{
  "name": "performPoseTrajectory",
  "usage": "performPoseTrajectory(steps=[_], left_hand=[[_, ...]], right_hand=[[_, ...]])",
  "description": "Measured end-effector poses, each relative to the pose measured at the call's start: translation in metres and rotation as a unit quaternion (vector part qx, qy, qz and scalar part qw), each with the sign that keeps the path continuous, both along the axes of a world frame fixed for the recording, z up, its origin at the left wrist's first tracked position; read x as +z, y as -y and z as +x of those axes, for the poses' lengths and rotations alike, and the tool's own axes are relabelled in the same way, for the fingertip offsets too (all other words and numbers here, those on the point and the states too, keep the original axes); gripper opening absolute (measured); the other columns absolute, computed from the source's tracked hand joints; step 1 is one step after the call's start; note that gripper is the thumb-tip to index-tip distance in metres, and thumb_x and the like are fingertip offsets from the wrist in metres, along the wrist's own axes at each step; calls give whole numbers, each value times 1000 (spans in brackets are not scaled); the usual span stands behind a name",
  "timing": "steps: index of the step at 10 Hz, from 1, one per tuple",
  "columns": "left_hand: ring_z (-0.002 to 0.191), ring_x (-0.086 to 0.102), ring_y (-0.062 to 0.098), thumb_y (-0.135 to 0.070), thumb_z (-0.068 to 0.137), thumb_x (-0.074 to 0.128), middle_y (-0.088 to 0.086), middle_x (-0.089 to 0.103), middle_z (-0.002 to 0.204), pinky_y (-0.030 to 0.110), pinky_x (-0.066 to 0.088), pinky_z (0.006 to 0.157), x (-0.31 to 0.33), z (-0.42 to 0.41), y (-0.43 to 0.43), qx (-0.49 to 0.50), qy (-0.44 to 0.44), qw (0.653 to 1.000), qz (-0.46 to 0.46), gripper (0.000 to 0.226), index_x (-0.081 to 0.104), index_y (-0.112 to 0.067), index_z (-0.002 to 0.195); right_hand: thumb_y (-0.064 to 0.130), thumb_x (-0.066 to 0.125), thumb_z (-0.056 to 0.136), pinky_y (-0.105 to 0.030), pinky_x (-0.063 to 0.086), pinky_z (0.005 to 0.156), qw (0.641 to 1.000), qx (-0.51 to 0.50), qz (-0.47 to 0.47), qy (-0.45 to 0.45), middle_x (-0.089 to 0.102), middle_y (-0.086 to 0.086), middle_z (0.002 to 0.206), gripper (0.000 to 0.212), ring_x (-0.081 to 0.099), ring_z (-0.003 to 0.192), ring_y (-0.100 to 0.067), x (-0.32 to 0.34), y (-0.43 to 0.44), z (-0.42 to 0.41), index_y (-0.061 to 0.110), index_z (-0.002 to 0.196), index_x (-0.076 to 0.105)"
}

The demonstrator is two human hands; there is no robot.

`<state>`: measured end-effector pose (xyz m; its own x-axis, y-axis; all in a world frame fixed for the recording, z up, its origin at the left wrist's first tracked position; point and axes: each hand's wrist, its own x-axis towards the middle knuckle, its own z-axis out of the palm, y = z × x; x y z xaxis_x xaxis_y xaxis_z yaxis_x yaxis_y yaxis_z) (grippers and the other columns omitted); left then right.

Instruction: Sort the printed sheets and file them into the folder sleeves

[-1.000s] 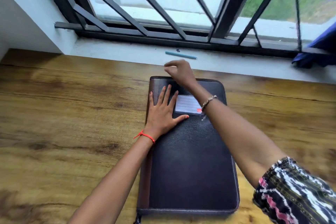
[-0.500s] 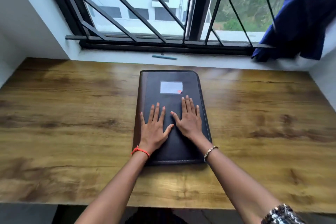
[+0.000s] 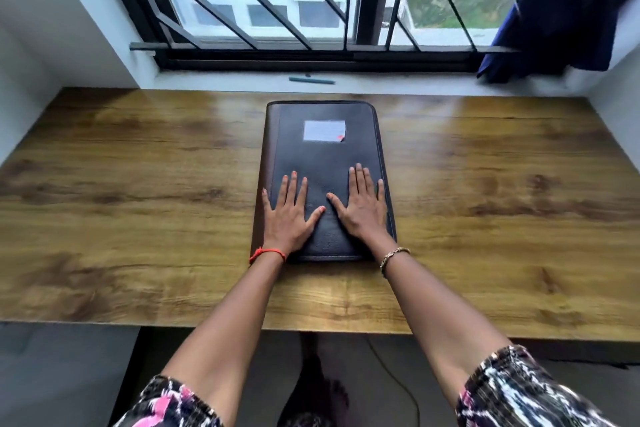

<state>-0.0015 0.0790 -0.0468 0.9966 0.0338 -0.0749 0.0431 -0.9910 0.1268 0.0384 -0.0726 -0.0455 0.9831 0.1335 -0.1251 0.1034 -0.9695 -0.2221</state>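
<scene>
Head view: the closed folder lies central on the desk, left grip and right grip pressed flat, fingers straight, holding nothing, probably steadying it before opening; no sheets show.

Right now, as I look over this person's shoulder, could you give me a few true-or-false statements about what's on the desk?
1. The black folder lies closed on the wooden table. True.
2. The left hand and right hand both rest flat on the folder. True.
3. The right hand is writing. False: it lies flat, and the pen lies untouched on the windowsill.
4. Printed sheets are spread over the table. False: no loose sheets show.
5. A white label sits on the cover beyond the fingertips. True.
</scene>
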Motion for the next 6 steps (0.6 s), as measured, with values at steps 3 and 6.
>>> performPoseTrajectory(steps=[3,6], left_hand=[[145,-12,12,-51,97,9,-1,-13,158,56,-5,112,3,-34,10,-12,-37,999,7,63,-4,-18,150],[144,-12,11,-41,101,19,-3,-11,158,49,-7,114,29,-69,17,-20,-12,999,-41,60,-5,-15,150]], right_hand=[[64,11,92,-34,-11,116,999,31,9,-16,-11,-1,158,80,-11,145,-13,3,14,-45,13,150,-4],[53,23,98,-31,-7,116,999,25,36,8,-11,-1,158,72,-8,146,-14,23,24,-76,11,150,-4]])
